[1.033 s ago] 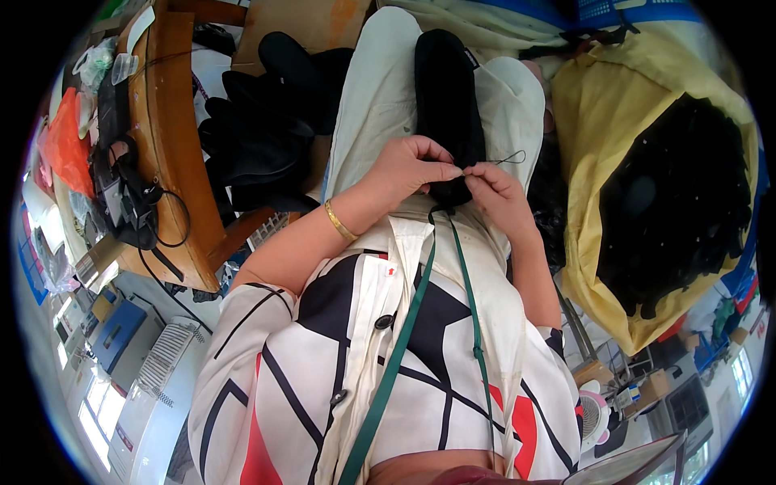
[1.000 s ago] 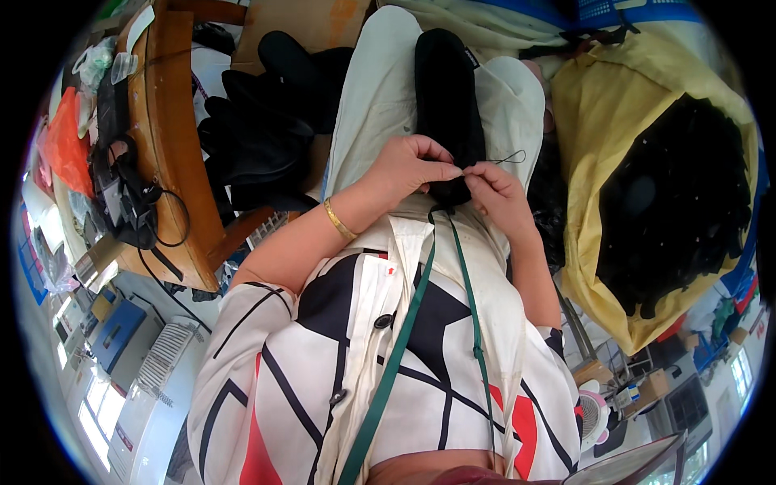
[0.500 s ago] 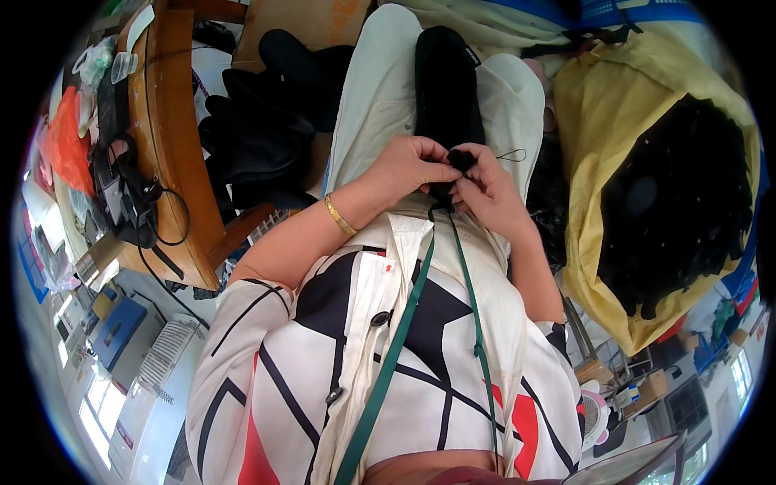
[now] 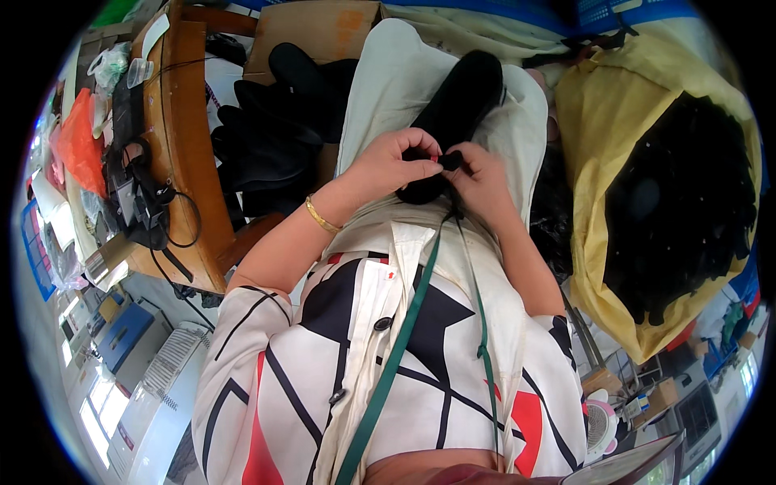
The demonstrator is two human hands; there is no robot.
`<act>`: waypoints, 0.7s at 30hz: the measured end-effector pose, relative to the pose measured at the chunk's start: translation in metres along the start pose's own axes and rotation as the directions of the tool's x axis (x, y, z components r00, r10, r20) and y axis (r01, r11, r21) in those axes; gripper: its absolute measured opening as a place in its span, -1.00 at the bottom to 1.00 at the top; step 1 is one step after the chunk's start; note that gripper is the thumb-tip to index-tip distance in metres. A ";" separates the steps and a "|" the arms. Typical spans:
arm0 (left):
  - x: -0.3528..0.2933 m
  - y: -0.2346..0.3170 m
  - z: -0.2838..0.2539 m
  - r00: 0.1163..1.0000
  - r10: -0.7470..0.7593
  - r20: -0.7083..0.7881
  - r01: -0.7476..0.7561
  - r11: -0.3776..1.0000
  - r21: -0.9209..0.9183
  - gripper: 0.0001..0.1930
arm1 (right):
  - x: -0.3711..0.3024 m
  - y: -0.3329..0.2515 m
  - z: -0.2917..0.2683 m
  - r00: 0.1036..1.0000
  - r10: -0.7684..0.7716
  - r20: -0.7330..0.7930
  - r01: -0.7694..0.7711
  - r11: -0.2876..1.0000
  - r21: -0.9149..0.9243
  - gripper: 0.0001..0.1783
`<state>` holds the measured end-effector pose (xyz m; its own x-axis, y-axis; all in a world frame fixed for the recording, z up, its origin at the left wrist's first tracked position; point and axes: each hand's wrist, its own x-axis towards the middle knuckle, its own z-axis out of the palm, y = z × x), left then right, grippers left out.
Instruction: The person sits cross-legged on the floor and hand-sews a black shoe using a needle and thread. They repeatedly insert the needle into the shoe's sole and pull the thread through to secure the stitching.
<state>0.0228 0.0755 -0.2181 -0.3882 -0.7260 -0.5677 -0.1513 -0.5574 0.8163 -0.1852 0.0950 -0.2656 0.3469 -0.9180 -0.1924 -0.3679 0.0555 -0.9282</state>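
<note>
Near end of black shoe (image 4: pixel 463 95): left hand (image 4: pixel 392 166), pinching small black piece (image 4: pixel 450 161); right hand (image 4: pixel 483 182) against it, closure unclear. I judge slack pinch could drop it.

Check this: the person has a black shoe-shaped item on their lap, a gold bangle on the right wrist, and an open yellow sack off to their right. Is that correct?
Not quite: the gold bangle is on the left wrist, as the head view shows. The black shoe-shaped item on the lap and the open yellow sack to the right are as you say.
</note>
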 end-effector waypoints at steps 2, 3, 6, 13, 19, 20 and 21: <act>0.003 -0.019 -0.005 0.990 0.140 0.006 -0.140 0.984 0.113 -0.83 | -0.004 0.001 0.005 0.997 0.054 -0.062 -0.045 0.991 0.127 -0.84; 0.004 -0.018 -0.005 0.992 0.127 -0.003 -0.125 0.983 0.136 -0.83 | -0.006 0.001 0.004 0.983 0.077 -0.166 -0.046 0.982 0.181 -0.83; -0.001 -0.018 -0.001 0.994 0.099 -0.052 -0.088 0.978 0.188 -0.83 | -0.008 -0.029 -0.011 0.962 -0.018 -0.274 0.032 0.998 0.048 -0.85; -0.003 -0.012 0.008 0.979 0.197 -0.061 -0.153 0.892 0.425 -0.80 | 0.001 -0.042 0.007 0.807 -0.563 -0.179 0.448 0.781 -0.436 -0.89; -0.010 -0.012 0.013 0.920 0.382 0.094 -0.347 0.676 0.650 -0.86 | -0.016 -0.052 -0.008 0.954 0.298 0.012 -0.205 0.627 0.751 -0.85; -0.010 -0.014 0.014 0.889 0.432 0.155 -0.412 0.601 0.685 -0.87 | -0.021 -0.048 -0.019 0.943 0.334 0.018 -0.231 0.613 0.756 -0.84; -0.012 -0.018 0.016 0.866 0.470 0.173 -0.449 0.576 0.683 -0.89 | -0.028 -0.045 -0.028 0.929 0.368 0.036 -0.265 0.593 0.760 -0.84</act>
<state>0.0160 0.1004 -0.2240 -0.5640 -0.8209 -0.0892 -0.5338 0.2801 0.7979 -0.2027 0.1068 -0.2091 0.2178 -0.8181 -0.5322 0.3459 0.5746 -0.7417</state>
